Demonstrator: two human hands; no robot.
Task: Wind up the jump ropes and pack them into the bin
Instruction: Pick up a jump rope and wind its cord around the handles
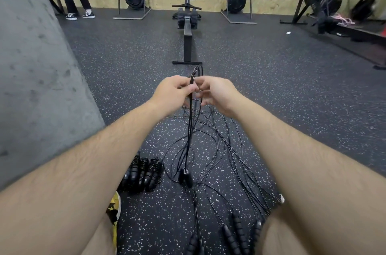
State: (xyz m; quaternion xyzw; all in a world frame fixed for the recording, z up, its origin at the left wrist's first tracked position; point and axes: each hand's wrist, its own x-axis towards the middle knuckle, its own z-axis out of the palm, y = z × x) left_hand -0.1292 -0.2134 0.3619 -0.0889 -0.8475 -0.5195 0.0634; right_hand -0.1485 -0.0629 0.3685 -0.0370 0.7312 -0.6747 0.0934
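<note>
As the left hand pinches the doubled thin black cable jump rope, it hangs straight down, handles just right of the wound black rope bundle; right hand curls alongside, grip unclear.

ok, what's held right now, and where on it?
Left hand pinches a black jump rope on its doubled cable, just below the folded loop; handles dangle free. Right hand curls its fingers by the same strands; grip unclear.

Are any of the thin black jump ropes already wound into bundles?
Yes, wound black rope bundles lie side by side on the speckled floor, left of the loose ropes.
</note>
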